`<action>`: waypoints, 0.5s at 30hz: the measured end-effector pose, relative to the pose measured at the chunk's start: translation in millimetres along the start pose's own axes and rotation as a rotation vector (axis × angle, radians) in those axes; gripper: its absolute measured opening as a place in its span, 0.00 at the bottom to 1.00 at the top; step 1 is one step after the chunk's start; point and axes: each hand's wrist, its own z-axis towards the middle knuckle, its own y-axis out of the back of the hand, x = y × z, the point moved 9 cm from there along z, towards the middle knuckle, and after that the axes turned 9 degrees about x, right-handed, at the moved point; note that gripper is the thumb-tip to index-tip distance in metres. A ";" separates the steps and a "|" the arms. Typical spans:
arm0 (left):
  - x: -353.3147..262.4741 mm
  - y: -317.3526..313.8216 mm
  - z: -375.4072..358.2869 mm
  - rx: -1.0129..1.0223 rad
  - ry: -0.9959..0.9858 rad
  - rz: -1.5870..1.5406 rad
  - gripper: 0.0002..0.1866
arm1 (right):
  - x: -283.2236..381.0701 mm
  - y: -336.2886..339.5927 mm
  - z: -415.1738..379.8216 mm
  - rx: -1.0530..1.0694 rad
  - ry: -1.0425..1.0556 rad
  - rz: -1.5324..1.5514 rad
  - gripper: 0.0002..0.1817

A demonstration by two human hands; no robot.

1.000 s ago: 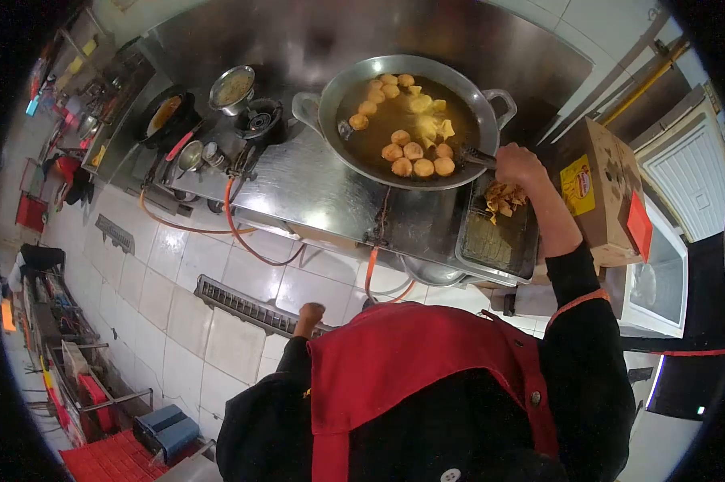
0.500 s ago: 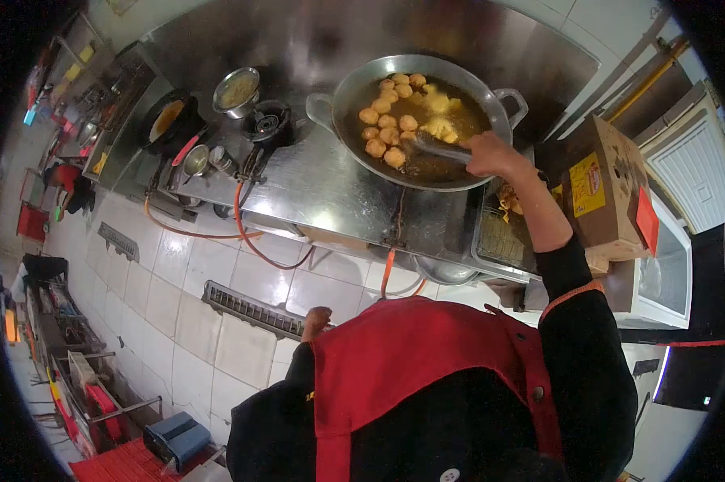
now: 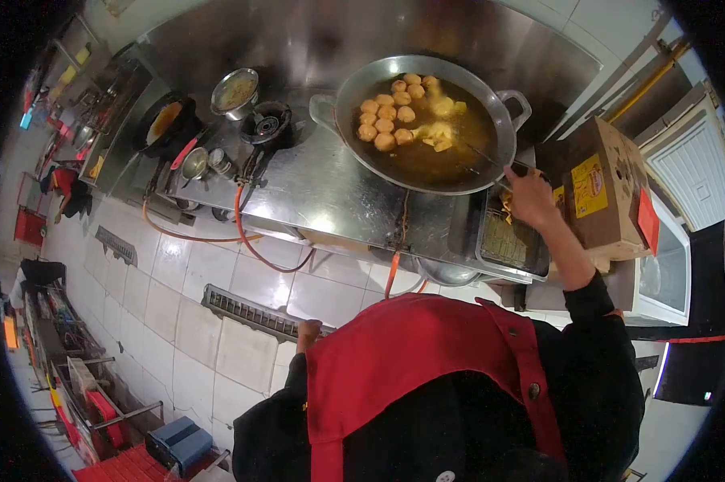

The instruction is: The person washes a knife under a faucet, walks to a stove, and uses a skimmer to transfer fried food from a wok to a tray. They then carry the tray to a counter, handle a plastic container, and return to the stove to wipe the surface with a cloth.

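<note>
My right hand (image 3: 533,197) is closed on the handle end of thin metal tongs (image 3: 500,170) at the pan's right rim. Two narrow prongs reach into the oil, apart from each other, with nothing visible between them. In the wide two-handled frying pan (image 3: 344,120), several round golden-brown balls (image 3: 385,112) float in a cluster on the left. Pale yellow pieces (image 3: 436,132) lie in the middle among bubbles. Low beside my body, my left hand (image 3: 308,331) hangs with curled fingers and shows nothing in them.
Right of the pan are a rectangular wire-racked tray (image 3: 507,241) and a cardboard box (image 3: 611,189). On the left stand a gas burner (image 3: 266,124), a strainer over a pot (image 3: 236,92) and a dark pan (image 3: 168,124). Orange hoses (image 3: 250,241) hang below the counter. Another person (image 3: 67,185) is far left.
My right hand has drawn back from over the oil to the pan's right rim, and the tongs have spread. The balls have shifted slightly. My left hand has moved slightly down and left.
</note>
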 end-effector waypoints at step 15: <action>-113.3 48.5 -25.6 -0.001 0.002 -0.043 0.06 | 7.0 -15.1 81.7 -0.032 0.071 0.215 0.31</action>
